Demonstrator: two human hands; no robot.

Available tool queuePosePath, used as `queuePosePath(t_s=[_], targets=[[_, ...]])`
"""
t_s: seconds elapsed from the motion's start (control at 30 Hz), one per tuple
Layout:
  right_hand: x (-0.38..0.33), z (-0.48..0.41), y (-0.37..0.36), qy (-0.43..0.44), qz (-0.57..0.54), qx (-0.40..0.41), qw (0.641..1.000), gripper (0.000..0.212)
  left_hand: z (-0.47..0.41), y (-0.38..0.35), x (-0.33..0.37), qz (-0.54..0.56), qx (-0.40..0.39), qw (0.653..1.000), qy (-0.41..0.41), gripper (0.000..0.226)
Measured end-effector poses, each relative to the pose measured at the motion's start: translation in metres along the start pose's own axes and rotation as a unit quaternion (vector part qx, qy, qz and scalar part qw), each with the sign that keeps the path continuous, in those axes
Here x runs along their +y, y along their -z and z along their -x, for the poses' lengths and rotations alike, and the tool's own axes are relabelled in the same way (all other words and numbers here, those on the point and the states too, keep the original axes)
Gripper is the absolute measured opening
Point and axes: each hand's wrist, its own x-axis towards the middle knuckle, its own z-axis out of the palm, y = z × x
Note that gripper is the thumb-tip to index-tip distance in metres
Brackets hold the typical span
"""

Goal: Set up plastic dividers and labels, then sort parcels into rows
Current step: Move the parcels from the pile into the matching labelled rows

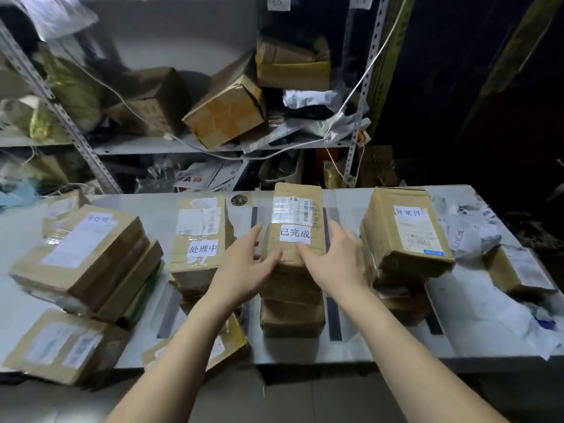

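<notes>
Several stacks of brown cardboard parcels stand in rows on a white table. The middle stack's top parcel carries a white label. My left hand presses its left side and my right hand its right side, thumbs on the near top edge. Left of it is a stack with its own label, and further left a larger one. To the right stands a labelled stack. Dark divider strips lie flat between the rows.
A metal shelf behind the table holds jumbled boxes and plastic mailers, with a white cord hanging across it. Grey poly bags and a small box lie at the table's right end. Two more parcels sit at the front left edge.
</notes>
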Motion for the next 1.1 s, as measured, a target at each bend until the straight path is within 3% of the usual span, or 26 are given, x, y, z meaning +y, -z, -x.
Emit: queuePosePath(t_s=[0.17, 0.3, 0.4, 0.8, 1.1], targets=[[-0.063, 0.006, -0.004, 0.153, 0.112, -0.021, 0.982, 0.068, 0.012, 0.084, -0.015, -0.140, 0.106, 0.981, -0.083, 0.065], [-0.130, 0.021, -0.029, 0.215, 0.144, -0.032, 0.965, 0.064, 0.023, 0.157, -0.055, -0.275, 0.129, 0.952, -0.029, 0.064], [-0.184, 0.037, -0.062, 0.251, 0.167, -0.028, 0.953, 0.064, 0.038, 0.210, -0.095, -0.325, 0.141, 0.935, -0.031, 0.063], [-0.408, 0.112, -0.262, 0.302, 0.206, -0.078, 0.928, 0.059, 0.107, 0.431, -0.303, -0.391, 0.158, 0.906, 0.042, 0.063], [-0.499, 0.071, -0.402, 0.272, 0.228, -0.149, 0.923, 0.052, 0.053, 0.516, -0.435, -0.420, 0.101, 0.898, 0.086, 0.064]])
